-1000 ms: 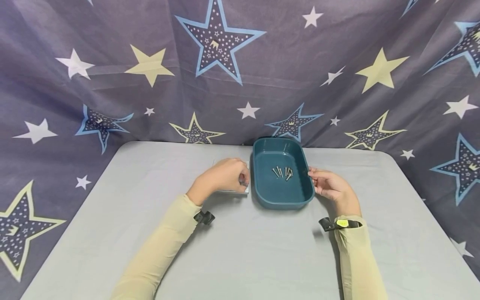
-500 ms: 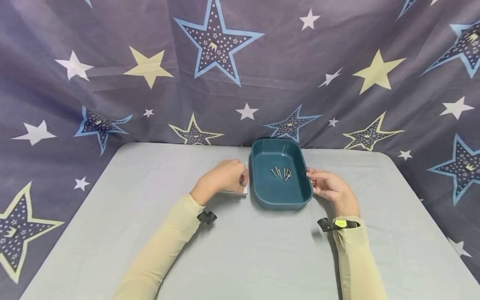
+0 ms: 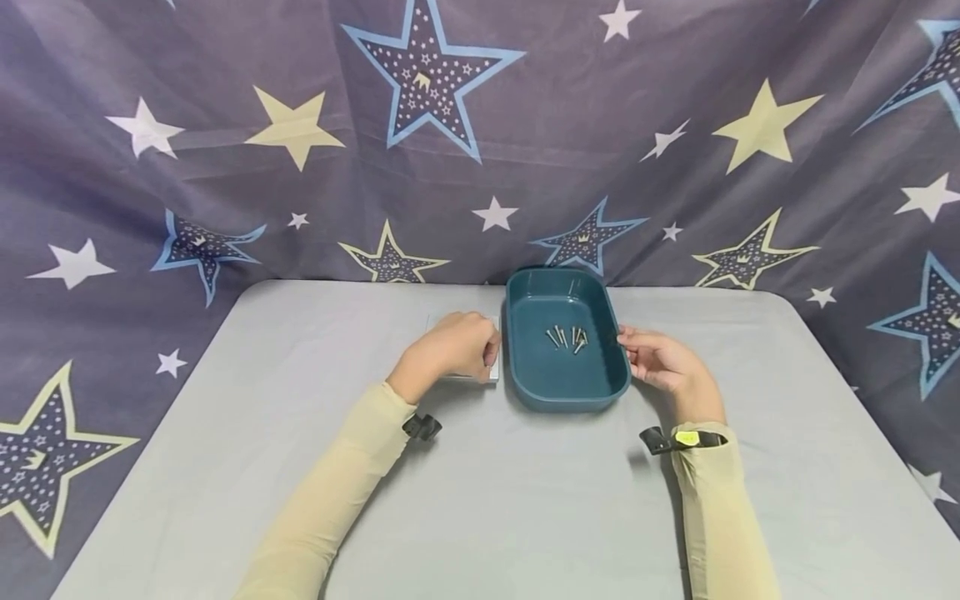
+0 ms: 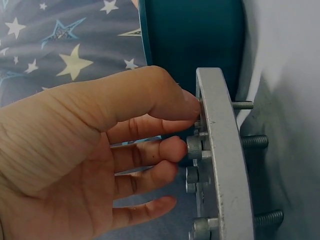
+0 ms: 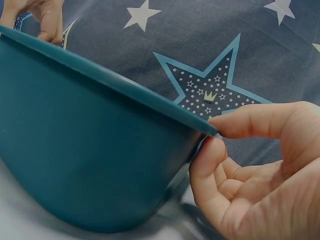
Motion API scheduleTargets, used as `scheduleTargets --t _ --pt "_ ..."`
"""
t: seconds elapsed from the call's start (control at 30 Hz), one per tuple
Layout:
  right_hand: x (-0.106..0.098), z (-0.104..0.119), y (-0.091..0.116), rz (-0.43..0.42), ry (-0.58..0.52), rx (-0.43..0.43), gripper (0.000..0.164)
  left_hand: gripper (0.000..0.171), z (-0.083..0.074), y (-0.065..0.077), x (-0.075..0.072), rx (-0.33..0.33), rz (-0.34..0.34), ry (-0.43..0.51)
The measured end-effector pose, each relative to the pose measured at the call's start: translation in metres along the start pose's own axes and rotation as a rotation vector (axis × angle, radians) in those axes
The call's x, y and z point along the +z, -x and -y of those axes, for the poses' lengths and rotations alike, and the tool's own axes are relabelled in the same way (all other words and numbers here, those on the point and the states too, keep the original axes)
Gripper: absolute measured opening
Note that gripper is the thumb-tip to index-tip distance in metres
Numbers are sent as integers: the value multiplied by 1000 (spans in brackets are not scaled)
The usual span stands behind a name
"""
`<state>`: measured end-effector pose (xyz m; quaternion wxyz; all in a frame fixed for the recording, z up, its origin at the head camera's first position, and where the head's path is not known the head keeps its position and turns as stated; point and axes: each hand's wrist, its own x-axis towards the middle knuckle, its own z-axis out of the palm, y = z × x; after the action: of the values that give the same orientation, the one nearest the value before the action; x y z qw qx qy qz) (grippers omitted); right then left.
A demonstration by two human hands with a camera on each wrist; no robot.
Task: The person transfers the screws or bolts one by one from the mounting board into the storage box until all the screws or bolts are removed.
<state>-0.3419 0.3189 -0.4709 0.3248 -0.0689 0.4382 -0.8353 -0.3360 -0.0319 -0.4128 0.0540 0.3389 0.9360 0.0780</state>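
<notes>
A metal plate (image 4: 222, 155) carries several socket-head screws (image 4: 194, 147), whose threaded ends stick out of its underside. At one end of the plate, the thumb and index finger of my left hand (image 4: 100, 135) pinch a screw (image 4: 243, 105); its head is hidden by the fingertips and only the threaded end shows. In the head view my left hand (image 3: 457, 346) covers most of the plate (image 3: 486, 379). My right hand (image 5: 260, 175) pinches the rim of a teal plastic bin (image 5: 100, 125) between thumb and finger, at its right side in the head view.
Several loose screws (image 3: 567, 337) lie on the bottom of the bin, right beside the plate. A grey cloth covers the table (image 3: 510, 500). Behind it hangs a dark curtain (image 3: 570, 83) with a star pattern.
My left wrist has shifted slightly to the right while the fingertips stay at the plate. My right hand keeps its hold on the bin's rim. The head view has shifted slightly.
</notes>
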Motion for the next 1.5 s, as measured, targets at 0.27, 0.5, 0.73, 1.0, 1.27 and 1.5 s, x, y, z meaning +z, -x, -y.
scheduleTargets --t 0.27,0.5,0.73,1.0,1.27,1.5 --pt "0 2 0 -3 0 11 40 20 -1 -2 3 -26 -2 -16" --pt "-2 2 1 18 17 11 40 22 -2 -5 6 -1 -22 -38" --pt "-3 2 1 29 6 8 41 28 -3 -8 9 15 -39 -77" --pt "-2 1 1 32 43 10 43 30 -4 -5 12 5 -41 -68" --pt "-3 -2 3 26 19 1 44 30 -3 1 17 47 -67 -62" --pt "-3 -1 1 8 30 -4 42 33 3 1 17 63 -108 1"
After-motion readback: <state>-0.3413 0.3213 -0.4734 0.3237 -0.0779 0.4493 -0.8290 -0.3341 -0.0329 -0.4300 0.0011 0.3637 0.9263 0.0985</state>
